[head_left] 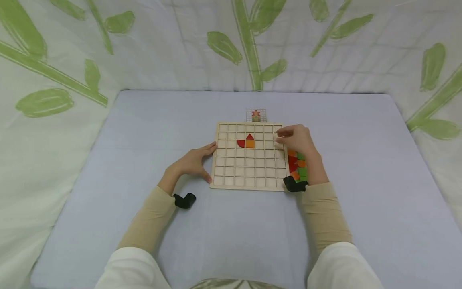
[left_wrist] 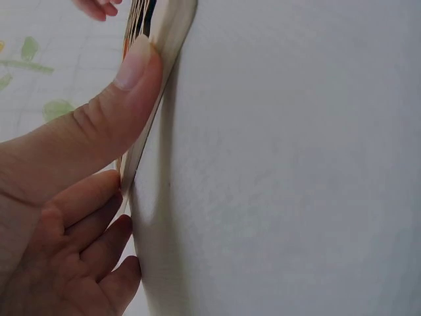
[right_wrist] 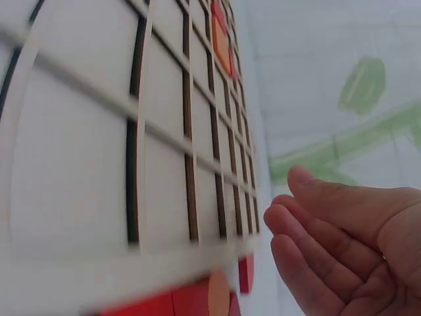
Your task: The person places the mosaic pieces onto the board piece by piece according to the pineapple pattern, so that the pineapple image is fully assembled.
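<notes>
Wooden board (head_left: 240, 171), left fingers (head_left: 207, 149) spread against it, right fingers (right_wrist: 296, 268) loosely bent, wrist (head_left: 316, 165) beside tiles (head_left: 292, 163)

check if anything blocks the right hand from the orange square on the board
Nothing visible does: in the head view, the right hand is at the right side of the board, and only unfilled cells lie between it and the orange square.

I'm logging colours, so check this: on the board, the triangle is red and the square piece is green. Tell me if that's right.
Not quite: the square piece on the board is orange, not green, as the head view shows. The triangle is red, as you said.
</notes>
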`<state>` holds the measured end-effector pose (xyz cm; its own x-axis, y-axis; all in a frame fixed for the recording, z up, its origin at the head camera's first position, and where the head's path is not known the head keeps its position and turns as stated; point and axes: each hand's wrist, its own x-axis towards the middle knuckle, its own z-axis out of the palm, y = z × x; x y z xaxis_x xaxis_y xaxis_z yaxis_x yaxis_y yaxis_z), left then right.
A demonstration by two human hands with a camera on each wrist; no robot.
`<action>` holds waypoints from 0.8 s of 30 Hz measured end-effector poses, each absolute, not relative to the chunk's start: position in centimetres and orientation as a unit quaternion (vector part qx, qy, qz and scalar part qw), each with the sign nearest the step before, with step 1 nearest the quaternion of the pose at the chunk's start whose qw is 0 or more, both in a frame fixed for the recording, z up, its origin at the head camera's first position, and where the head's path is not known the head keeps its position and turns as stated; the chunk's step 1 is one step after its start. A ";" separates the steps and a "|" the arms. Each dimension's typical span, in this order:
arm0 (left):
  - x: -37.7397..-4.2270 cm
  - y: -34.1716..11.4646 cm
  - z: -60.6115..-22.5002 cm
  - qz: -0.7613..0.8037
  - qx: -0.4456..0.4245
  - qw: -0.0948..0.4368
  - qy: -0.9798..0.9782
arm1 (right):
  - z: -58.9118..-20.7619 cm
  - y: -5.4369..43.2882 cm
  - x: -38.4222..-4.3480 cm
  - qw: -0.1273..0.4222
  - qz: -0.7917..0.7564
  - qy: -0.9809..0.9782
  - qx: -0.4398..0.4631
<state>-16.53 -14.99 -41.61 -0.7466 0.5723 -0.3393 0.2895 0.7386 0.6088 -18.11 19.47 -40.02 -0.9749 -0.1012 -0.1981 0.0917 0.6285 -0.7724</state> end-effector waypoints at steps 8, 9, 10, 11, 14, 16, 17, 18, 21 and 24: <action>-16.6 -15.1 -41.7 0.271 0.242 0.262 0.894 | -40.5 22.6 -17.5 0.110 -0.427 0.896 0.047; -16.6 -15.1 -41.6 0.271 0.242 0.262 0.894 | -40.5 22.8 -17.5 0.111 -0.424 0.897 0.051; -16.6 -15.2 -41.7 0.270 0.244 0.261 0.894 | -40.6 22.9 -17.6 0.112 -0.422 0.898 0.055; -16.7 -15.2 -41.7 0.269 0.245 0.260 0.894 | -40.7 23.0 -17.7 0.112 -0.422 0.898 0.057; -16.7 -15.2 -41.6 0.269 0.246 0.257 0.895 | -41.1 22.9 -18.2 0.110 -0.421 0.899 0.054; -16.7 -15.2 -41.6 0.271 0.246 0.256 0.895 | -41.2 22.7 -18.6 0.109 -0.427 0.896 0.053; -16.8 -15.2 -41.7 0.271 0.245 0.257 0.895 | -41.3 22.6 -18.8 0.108 -0.428 0.896 0.052; -16.7 -15.2 -41.6 0.272 0.245 0.257 0.895 | -41.3 22.5 -19.0 0.107 -0.427 0.896 0.050; -16.6 -15.2 -41.7 0.272 0.246 0.255 0.894 | -41.5 22.3 -19.3 0.109 -0.420 0.899 0.048; -16.6 -15.1 -41.6 0.273 0.248 0.254 0.894 | -41.7 22.0 -19.6 0.109 -0.405 0.907 0.042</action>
<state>-16.56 -15.14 -41.61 -0.7483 0.5819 -0.3185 0.3043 0.7278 0.6146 -19.58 21.99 -41.73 -0.9725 -0.0123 -0.2327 0.1651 0.6685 -0.7252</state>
